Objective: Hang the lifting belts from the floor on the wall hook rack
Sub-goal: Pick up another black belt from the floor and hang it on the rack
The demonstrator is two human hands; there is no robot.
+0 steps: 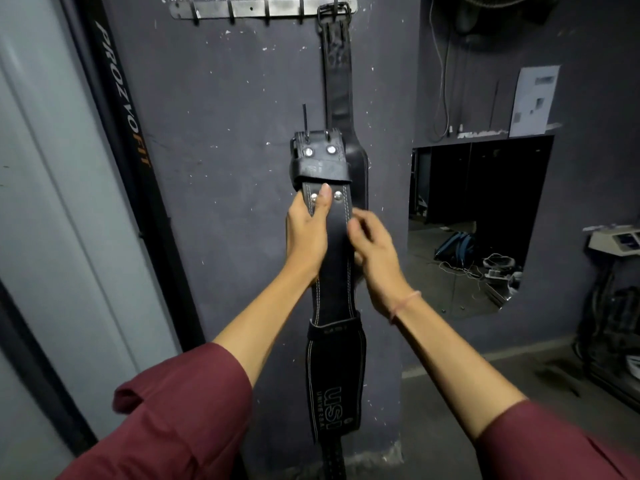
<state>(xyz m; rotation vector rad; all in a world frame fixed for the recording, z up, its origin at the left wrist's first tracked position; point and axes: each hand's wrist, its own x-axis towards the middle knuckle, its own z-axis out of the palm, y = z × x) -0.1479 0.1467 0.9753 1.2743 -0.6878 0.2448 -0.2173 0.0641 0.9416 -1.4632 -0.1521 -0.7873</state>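
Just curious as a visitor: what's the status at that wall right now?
Left hand and right hand both grip the black belt, buckle end up. One belt already hangs on the hook rack. Four hooks free, nothing in the way.

Dark purple-grey wall (221,140), paint chipped. Black "PROZVOFIT" strip (121,95) leaning at left. Mirror (478,216) on right wall, white paper sheet (533,98) above it, white cable (443,81) hanging near the corner.
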